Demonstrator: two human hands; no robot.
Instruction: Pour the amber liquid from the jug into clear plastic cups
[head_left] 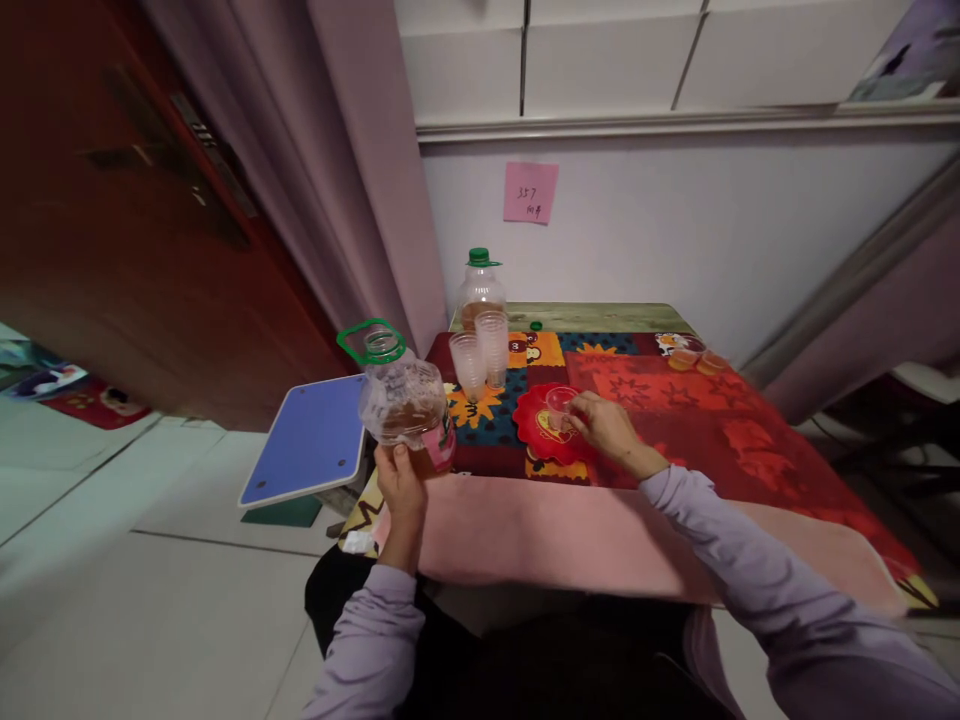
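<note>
Amber liquid (411, 428) lies low in jug (401, 395); cup (559, 405) clear.

Green-handled clear jug (403, 400), clear cup (559, 402), red patterned tablecloth (690, 410), pink note (530, 192), blue board (307, 440)

- Dim, even indoor light, pinkish cast; no hard shadows.
- Motion blur on door (112, 200) left of the gripped jug (401, 400).
- Wide-angle bending at edges.

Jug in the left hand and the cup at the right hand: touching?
Apart. Head view shows patterned tablecloth between the jug, gripped by the left hand, and the clear cup held by the right hand.
</note>
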